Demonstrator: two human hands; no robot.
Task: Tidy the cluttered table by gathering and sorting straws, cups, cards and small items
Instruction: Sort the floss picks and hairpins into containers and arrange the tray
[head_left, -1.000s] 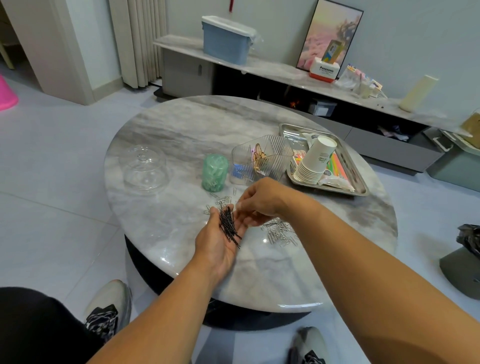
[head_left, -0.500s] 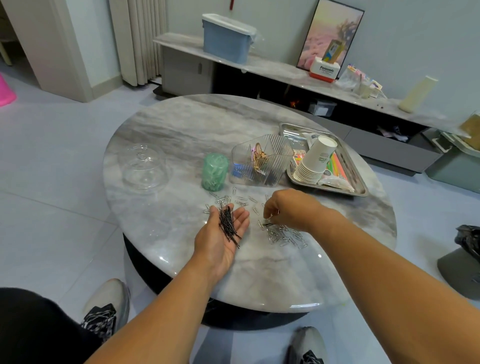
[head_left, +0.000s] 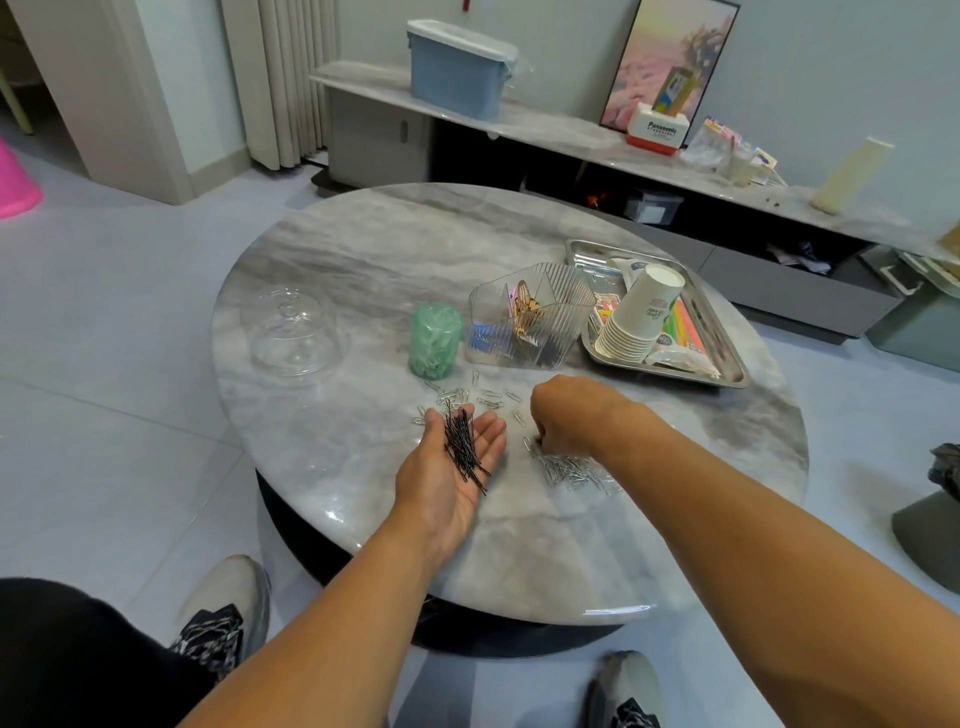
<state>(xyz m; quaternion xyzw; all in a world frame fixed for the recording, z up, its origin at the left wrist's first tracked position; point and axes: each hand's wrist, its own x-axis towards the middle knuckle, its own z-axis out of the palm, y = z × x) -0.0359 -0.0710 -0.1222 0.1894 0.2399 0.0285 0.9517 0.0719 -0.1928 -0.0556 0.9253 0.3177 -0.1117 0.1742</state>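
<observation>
You have bare bench across the far left; the glass dome, green jar, clear organiser and tray block the middle and right.

Brightness: even, soft daylight; room well lit.
Glare: white highlights on the table rim, lower centre.
Shadows: faint, diffuse beneath the forearms.
Distortion: wide-angle bending at the frame edges.
Sharpness: centre fairly crisp; slight softness throughout, more at the corners.
</observation>
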